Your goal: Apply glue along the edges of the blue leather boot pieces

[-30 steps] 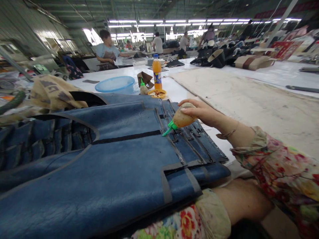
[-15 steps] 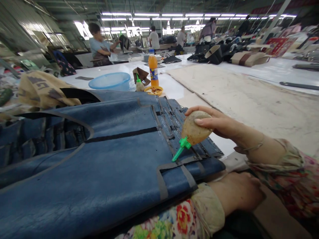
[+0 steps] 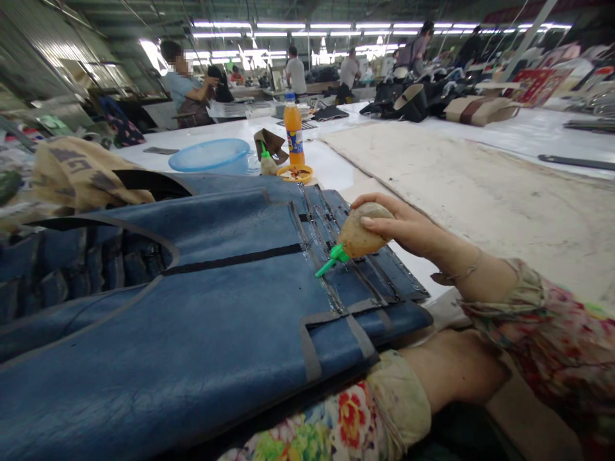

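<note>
My right hand (image 3: 391, 221) is wrapped round a bulb-shaped glue bottle (image 3: 365, 232), stained tan with a green nozzle. It is tilted, its nozzle tip at a grey-edged strip on blue leather-like pieces (image 3: 230, 307). Glossy wet streaks run along several of the strips (image 3: 331, 298) there. My left hand (image 3: 464, 368) rests below my right forearm, by the near right corner of the blue pieces; its fingers are hidden, so its grip does not show. More blue pieces with dark edges (image 3: 96, 269) lie folded in layers at the left.
Beyond the blue pieces stand a blue basin (image 3: 211, 157), a second green-nozzled bottle (image 3: 268, 164), an orange drink bottle (image 3: 294, 131) and a small yellow dish (image 3: 307, 178). A pale sheet (image 3: 461, 173) covers the table at right. Several people work farther back.
My right hand has moved the glue bottle away from me and slightly left, its nozzle travelling up along the strip. My left hand has stayed nearly still.
</note>
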A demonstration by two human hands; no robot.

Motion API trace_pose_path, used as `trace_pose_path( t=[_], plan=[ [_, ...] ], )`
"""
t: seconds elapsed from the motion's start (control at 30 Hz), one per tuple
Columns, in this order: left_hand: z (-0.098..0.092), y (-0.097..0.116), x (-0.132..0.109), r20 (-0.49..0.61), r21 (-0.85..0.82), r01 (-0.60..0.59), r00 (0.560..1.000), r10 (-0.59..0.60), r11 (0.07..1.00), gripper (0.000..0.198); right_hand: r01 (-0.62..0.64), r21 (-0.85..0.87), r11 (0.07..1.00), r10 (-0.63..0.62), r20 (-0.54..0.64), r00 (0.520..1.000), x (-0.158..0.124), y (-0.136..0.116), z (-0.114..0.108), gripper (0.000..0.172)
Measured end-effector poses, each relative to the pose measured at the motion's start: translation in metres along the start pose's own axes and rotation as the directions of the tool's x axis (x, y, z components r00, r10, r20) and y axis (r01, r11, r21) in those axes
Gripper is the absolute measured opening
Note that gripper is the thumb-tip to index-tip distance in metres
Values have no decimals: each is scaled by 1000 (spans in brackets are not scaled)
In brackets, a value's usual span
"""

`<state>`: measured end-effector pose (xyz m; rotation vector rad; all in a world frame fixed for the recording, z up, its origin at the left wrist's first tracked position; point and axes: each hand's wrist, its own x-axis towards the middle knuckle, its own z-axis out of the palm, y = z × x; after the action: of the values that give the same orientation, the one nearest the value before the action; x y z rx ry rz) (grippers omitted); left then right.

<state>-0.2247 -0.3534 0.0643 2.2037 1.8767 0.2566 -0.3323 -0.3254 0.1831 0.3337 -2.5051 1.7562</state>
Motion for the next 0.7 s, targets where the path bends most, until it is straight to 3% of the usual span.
trace_pose_path(
  t=[0.2, 0.33, 0.5, 0.7],
  plan=[
    [-17, 3, -9, -7, -80, 43, 999, -44, 996, 28, 50, 5, 999, -49, -43, 998, 17, 10, 2, 39],
    [-13, 2, -7, -6, -68, 20, 1000, -21, 997, 27, 57, -9, 998, -58, -70, 996, 18, 11, 2, 40],
    [0, -1, -1, -30, -26, -14, 999, 13, 1000, 24, -8, 43, 999, 9, -29, 1000, -5, 1, 0, 40],
    [4, -3, -1, -115, -19, -16, 993, 14, 1000, 23, -49, 94, 994, 45, 43, 998, -32, -13, -4, 40]
  ],
)
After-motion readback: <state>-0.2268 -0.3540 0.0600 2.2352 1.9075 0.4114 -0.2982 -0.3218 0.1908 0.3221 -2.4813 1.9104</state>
